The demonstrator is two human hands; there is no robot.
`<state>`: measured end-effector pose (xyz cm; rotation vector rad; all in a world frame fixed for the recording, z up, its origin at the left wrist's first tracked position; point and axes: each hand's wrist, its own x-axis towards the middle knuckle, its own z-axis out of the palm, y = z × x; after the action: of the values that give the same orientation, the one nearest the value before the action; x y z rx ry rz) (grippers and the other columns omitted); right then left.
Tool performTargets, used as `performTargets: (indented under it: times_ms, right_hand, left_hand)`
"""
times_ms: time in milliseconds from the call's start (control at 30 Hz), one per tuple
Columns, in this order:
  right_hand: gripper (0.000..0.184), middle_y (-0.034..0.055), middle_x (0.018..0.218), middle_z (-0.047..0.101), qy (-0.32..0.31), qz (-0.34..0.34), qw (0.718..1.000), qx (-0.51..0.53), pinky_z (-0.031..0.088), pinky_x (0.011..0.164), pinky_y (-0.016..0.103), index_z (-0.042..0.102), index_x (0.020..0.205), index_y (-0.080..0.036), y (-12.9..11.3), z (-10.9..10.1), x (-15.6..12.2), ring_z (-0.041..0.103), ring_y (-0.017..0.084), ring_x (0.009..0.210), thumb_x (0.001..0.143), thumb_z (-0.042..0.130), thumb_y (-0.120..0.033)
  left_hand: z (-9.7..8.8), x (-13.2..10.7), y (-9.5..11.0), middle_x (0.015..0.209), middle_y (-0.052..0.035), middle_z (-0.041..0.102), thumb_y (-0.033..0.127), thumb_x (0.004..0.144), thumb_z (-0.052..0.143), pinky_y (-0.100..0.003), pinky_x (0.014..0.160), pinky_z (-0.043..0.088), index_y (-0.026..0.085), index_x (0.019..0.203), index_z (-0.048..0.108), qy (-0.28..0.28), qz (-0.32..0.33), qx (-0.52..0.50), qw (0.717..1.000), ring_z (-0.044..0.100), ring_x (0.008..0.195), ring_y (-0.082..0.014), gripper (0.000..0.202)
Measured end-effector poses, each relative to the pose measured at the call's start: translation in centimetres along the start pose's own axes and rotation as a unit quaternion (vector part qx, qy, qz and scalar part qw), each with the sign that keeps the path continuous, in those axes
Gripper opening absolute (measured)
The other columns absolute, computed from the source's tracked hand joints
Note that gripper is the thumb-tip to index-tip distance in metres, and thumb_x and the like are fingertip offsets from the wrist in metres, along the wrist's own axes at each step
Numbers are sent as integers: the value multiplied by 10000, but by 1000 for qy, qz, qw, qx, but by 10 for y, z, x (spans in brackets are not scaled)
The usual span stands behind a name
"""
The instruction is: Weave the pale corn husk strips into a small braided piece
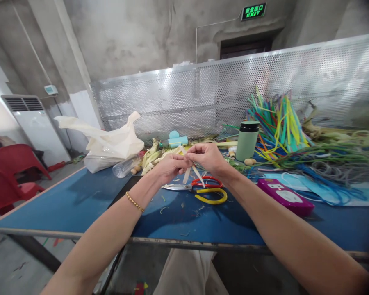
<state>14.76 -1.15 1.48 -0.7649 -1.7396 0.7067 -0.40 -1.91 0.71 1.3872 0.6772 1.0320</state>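
Over the middle of the blue table (pixel 64 209), my left hand (pixel 171 167) and my right hand (pixel 208 156) meet, fingertips nearly touching. Both pinch pale, flat strips (pixel 198 176) that look like corn husk. Two strip ends hang below the fingers, and a short piece pokes up between the hands. The exact crossing point is hidden by my fingers. Just beneath lies a pair of scissors (pixel 210 198) with one red and one yellow handle, its blades pointing left. Pale green corn husks (pixel 152 157) lie behind my left hand.
At the left back sit a white plastic bag (pixel 113 141) and a clear bottle (pixel 125 167). A green flask (pixel 247 141) stands behind my right hand, near colourful strips (pixel 284 123). A magenta power socket (pixel 284 196) and blue masks (pixel 329 190) lie right.
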Motion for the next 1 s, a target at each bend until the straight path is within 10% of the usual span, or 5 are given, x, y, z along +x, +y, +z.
performTargets:
  times_ms: [433, 733, 1000]
  right_hand:
    - [167, 30, 693, 666, -44, 2, 998, -52, 445, 569, 243, 689, 792, -140, 0, -14, 5, 572, 123, 614, 717, 632, -277]
    - [189, 67, 802, 683, 97, -147, 950, -259, 427, 671, 284, 713, 792, -156, -9, -20, 7, 586, 158, 711, 818, 553, -254]
    - [152, 29, 695, 599, 5, -139, 964, -229, 388, 580, 254, 678, 704, -155, -10, -14, 5, 504, 114, 609, 756, 638, -292]
  left_hand:
    - [-12, 6, -9, 551, 0, 524, 254, 612, 763, -228, 480, 264, 89, 625, 665, -21, 22, 74, 997, 402, 467, -46, 192]
    - [-10, 7, -8, 546, -10, 520, 289, 612, 765, -229, 466, 268, 91, 660, 675, 39, 33, 61, 997, 403, 461, -53, 222]
    - [-1, 3, -12, 489, 8, 513, 247, 656, 693, -233, 449, 282, 132, 617, 682, 27, 75, 231, 970, 396, 450, -72, 122]
